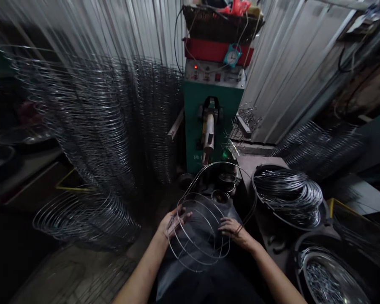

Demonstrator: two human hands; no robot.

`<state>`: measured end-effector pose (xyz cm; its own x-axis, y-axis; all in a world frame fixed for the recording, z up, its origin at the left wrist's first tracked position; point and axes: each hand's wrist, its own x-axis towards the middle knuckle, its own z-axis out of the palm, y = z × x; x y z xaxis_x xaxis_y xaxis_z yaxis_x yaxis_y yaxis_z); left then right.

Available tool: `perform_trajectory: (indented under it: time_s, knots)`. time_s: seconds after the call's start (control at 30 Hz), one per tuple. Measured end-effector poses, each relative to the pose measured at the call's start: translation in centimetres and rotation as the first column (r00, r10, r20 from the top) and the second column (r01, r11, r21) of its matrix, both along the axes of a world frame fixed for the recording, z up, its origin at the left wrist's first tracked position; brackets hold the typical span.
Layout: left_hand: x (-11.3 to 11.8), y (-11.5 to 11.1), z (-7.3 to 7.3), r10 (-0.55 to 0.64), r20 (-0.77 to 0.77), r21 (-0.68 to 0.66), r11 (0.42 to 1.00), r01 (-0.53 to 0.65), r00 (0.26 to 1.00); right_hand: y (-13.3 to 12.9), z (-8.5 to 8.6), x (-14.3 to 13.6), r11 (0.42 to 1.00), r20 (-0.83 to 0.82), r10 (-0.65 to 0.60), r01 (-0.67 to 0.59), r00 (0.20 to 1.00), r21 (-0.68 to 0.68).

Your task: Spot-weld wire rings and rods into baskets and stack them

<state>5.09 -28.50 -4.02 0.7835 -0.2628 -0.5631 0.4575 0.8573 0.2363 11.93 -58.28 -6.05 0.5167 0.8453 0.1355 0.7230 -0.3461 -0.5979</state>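
In front of my lap is a round wire frame (pixel 187 236), made of several thin metal rings joined by cross wires. My left hand (pixel 176 221) supports its left side, the fingers reaching in among the rings. On the opposite side, my right hand (pixel 234 231) has its fingers curled at the frame's edge. Larger wire hoops (pixel 194 180) rise behind the frame and overlap it, so I cannot tell whether they are joined to it. Beyond them, the metal electrode arm (pixel 209 131) of a green machine (pixel 193 114) points toward me.
Tall stacks of wire rings (pixel 91 114) stand at the left, with a lower stack (pixel 85 217) nearer. At right, a black basin (pixel 262 202) holds bent wires (pixel 288 190). Closer is a metal bowl (pixel 348 274) of small metal pieces. A blue clock (pixel 232 55) hangs on the machine.
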Motion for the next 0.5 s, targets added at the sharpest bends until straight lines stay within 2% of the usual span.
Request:
perform_trajectory:
  time_s: [0.13,0.2,0.27,0.33,0.37,0.43,0.5]
  knots:
    - [-1.0,-0.6,-1.5,-0.008,-0.009,-0.006,1.000,0.008,1.000,-0.5,0.7,-2.2,0.996,-0.039,-0.089,0.090,0.995,0.015]
    - [-1.2,-1.0,-1.3,0.054,-0.018,0.047,0.998,-0.053,0.998,0.1,1.0,-2.4,0.992,-0.057,-0.119,0.121,0.991,0.039]
    - [-1.4,-1.7,-0.6,0.172,-0.017,0.184,0.969,-0.166,0.985,1.2,1.3,-2.1,0.984,-0.118,-0.153,0.163,0.981,0.079]
    - [-1.7,-2.5,0.2,0.274,0.054,0.379,0.884,-0.273,0.960,2.6,1.4,-1.5,0.966,-0.196,-0.189,0.218,0.962,0.140]
    - [-1.9,-2.9,0.5,0.284,0.126,0.471,0.826,-0.310,0.950,3.4,1.5,-1.1,0.955,-0.230,-0.198,0.240,0.953,0.173]
    - [-1.9,-3.9,1.0,0.216,0.273,0.609,0.716,-0.342,0.938,5.0,1.6,-0.5,0.934,-0.278,-0.205,0.273,0.938,0.232]
    - [-1.3,-4.8,1.3,0.135,0.348,0.685,0.639,-0.350,0.928,6.5,1.9,0.0,0.912,-0.311,-0.217,0.305,0.925,0.273]
